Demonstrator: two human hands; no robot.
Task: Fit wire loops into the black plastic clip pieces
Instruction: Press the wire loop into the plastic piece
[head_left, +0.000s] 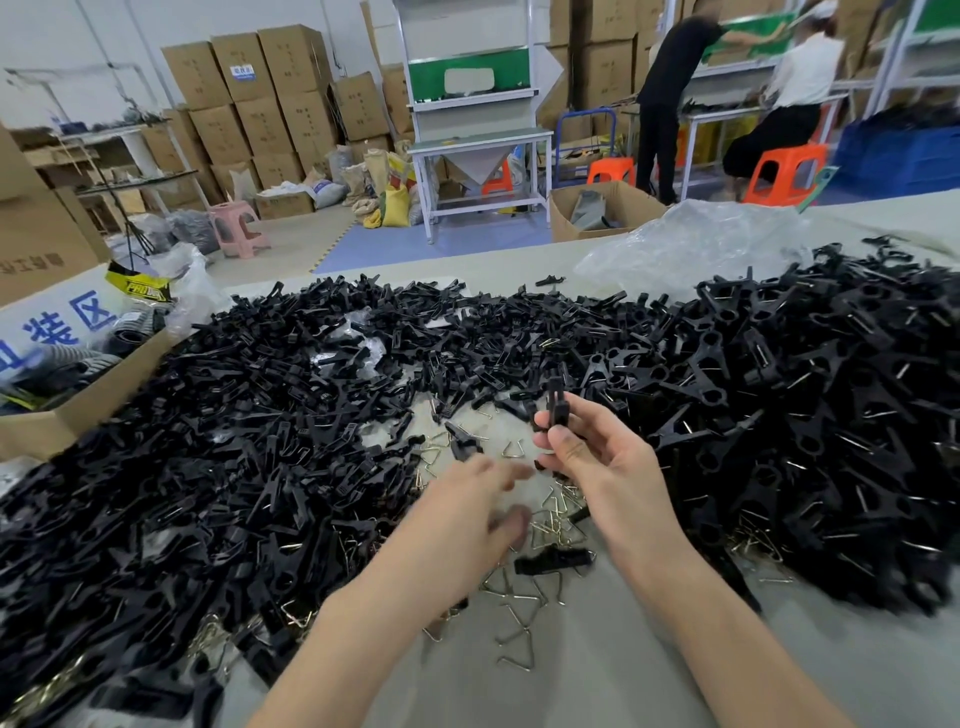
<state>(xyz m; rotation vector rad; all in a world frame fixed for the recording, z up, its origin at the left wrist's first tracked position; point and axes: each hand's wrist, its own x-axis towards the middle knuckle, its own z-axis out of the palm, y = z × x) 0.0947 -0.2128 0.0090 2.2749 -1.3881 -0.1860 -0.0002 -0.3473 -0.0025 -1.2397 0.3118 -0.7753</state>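
Across the grey table (649, 670) we see black plastic clip pieces heaped in two masses: a broad left pile (208, 441) running out from beside a cardboard box (67, 415), and a higher right pile (810, 415) in which many pieces already show a bright wire. Between the piles, on bare table, lie loose wire loops (519, 618), bent to a triangular outline, silver, scattered singly and overlapping. We hold one clip piece (554, 405) upright above this gap; it is narrow and forked at its top end.

Our right hand (597, 457) is raised, palm turned inward, thumb and fingertips pinching the lower end of that clip piece. Our left hand (478, 514) hovers palm down over the loops, motion-blurred; fingers loosely extended, and we cannot tell whether they grip anything.
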